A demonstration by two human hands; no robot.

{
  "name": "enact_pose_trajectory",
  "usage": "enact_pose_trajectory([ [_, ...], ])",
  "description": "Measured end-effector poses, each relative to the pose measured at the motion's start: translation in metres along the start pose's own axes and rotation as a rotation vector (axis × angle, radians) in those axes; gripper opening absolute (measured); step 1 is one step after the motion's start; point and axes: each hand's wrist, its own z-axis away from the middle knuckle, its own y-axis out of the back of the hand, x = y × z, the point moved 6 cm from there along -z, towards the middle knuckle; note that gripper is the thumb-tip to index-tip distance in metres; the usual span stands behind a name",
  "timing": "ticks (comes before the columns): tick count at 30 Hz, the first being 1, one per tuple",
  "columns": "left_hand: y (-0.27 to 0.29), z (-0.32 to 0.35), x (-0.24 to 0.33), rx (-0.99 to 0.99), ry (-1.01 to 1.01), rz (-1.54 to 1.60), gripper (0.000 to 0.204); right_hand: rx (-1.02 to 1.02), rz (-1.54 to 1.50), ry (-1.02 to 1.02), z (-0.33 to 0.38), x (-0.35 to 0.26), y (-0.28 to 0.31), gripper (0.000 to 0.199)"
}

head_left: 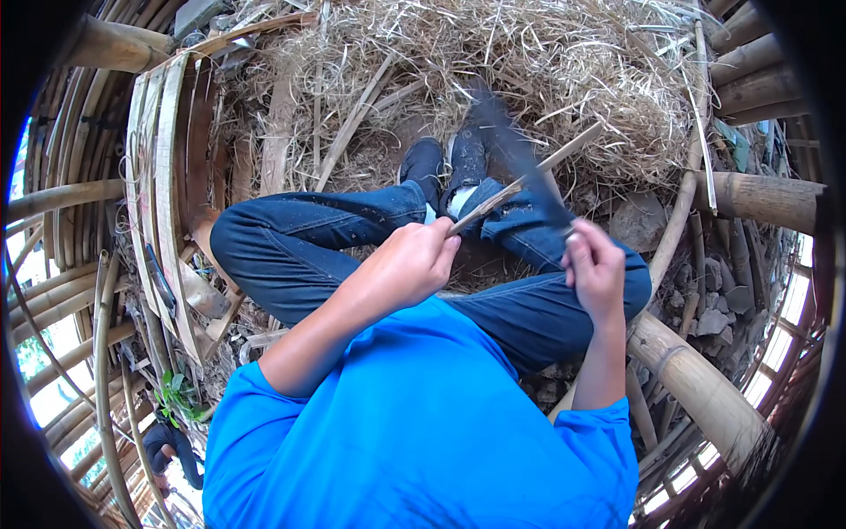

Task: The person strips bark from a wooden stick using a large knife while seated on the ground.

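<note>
My left hand [412, 263] is closed around the near end of a thin split bamboo strip [486, 208], which slants up and to the right over my shins. In my closed right hand [597, 266] is a machete [514, 145], its long, wide dark blade smeared by motion. The blade points away from me and crosses the bamboo strip near its middle; whether the two touch I cannot tell. Most of the machete's handle is hidden by my fingers.
A deep pile of pale shavings [564, 62] covers the ground beyond my shoes. Upright wooden slats [167, 167] stand at my left. A thick bamboo pole [696, 388] lies by my right knee, near stones [640, 220]. Another person [172, 450] is at lower left.
</note>
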Motion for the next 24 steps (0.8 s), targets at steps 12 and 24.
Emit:
enact_pose_trajectory([
  [12, -0.009, 0.003, -0.008, 0.0, 0.027, 0.048, 0.02, -0.144, -0.192, -0.137, 0.029, 0.013, -0.044, 0.035],
  [24, -0.011, 0.0, -0.003, 0.043, -0.019, 0.05, 0.017, -0.188, -0.666, -0.328, 0.032, 0.019, -0.057, 0.033],
])
